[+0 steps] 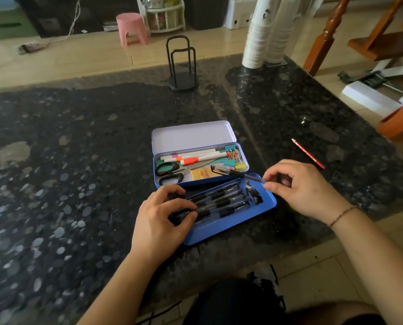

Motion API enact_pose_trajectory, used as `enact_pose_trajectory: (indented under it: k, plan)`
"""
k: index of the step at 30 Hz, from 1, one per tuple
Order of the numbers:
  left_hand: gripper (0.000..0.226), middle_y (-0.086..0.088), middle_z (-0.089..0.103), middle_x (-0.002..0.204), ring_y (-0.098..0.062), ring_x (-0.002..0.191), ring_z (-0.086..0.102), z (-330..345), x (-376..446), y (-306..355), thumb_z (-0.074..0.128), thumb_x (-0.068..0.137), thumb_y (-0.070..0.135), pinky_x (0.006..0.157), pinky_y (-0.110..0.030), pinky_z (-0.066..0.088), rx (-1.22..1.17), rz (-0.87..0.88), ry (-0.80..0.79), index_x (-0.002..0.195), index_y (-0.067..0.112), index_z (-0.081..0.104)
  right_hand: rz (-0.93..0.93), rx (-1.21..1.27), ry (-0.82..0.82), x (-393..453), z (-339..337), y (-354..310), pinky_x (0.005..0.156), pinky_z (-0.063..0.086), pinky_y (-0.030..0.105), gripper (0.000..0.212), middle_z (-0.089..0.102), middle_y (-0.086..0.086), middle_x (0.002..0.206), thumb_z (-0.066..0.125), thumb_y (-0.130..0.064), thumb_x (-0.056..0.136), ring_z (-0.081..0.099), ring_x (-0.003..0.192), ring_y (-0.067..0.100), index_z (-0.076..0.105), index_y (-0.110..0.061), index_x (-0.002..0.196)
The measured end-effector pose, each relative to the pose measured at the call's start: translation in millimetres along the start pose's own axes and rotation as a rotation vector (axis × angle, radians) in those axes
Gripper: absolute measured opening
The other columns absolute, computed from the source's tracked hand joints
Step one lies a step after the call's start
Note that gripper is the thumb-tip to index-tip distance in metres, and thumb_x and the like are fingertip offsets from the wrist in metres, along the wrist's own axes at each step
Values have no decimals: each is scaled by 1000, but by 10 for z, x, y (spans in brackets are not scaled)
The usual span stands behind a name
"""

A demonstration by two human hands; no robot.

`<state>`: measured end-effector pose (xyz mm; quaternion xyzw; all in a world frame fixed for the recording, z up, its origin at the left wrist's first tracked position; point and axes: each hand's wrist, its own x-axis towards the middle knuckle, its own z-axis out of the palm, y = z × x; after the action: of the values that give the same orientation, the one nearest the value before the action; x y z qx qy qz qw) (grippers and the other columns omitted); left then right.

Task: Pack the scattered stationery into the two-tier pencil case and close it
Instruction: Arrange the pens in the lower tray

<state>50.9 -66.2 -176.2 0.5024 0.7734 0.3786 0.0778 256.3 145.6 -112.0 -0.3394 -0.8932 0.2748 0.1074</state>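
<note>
Above the tray [269, 203], the right hand [300, 187] pinches a pen [233, 172] by its end. It looks light, stiff, likely slippery. The left hand [161, 215] grips packed pens [221, 201].

Left hand [163, 216], right hand [299, 186]: apparently pinching

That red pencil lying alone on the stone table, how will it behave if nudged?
The red pencil looks thin and straight, so probably stiff and light. It lies free on the smooth-looking table, so a sideways nudge may roll or slide it.
</note>
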Motion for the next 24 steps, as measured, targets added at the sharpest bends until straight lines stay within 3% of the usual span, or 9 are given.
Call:
enact_pose_trajectory:
  k: [4, 10, 14, 17, 20, 24]
  plan:
    - [22, 22, 52, 113, -2, 109, 54, -19, 6, 20, 59, 80, 48, 86, -45, 53, -50, -9, 9, 90, 35, 74, -31, 1, -17, 2, 13, -2, 59, 41, 12, 13, 59, -11, 81, 74, -18, 80, 52, 70, -2, 67, -28, 82]
    - [15, 20, 56, 109, -4, 103, 57, -12, 10, 6, 60, 77, 44, 84, -42, 53, -33, -14, 5, 81, 33, 70, -61, 0, -34, 12, 12, 56, 56, 40, 16, 16, 60, -11, 83, 74, -17, 79, 52, 69, 2, 67, -31, 82]
    - [12, 20, 57, 108, -2, 101, 55, -15, 12, 25, 60, 77, 43, 85, -42, 51, -11, -4, -4, 79, 34, 67, -139, 20, -120, 0, 9, 30, 66, 43, 17, 17, 61, -13, 88, 73, -17, 80, 56, 78, 0, 68, -33, 85]
    - [15, 22, 56, 109, -3, 104, 56, -23, 10, 29, 62, 77, 42, 85, -43, 51, -59, -6, 6, 88, 33, 68, -196, 9, -169, 2, 25, 21, 77, 50, 23, 15, 61, -16, 91, 68, -20, 85, 60, 87, 1, 70, -34, 91]
    - [31, 22, 55, 113, -3, 106, 53, -53, 8, 47, 65, 77, 47, 88, -40, 50, -36, 13, -16, 106, 35, 68, -205, 36, -170, 10, 33, 18, 78, 49, 22, 19, 60, -17, 91, 65, -19, 87, 59, 89, 0, 66, -38, 89]
    - [40, 23, 49, 125, -9, 121, 39, -76, -2, 55, 66, 71, 62, 101, -37, 33, 71, 51, -67, 107, 45, 66, -171, 110, -123, 3, 18, 38, 74, 48, 25, 21, 61, -13, 88, 67, -16, 85, 59, 84, 4, 64, -37, 82]
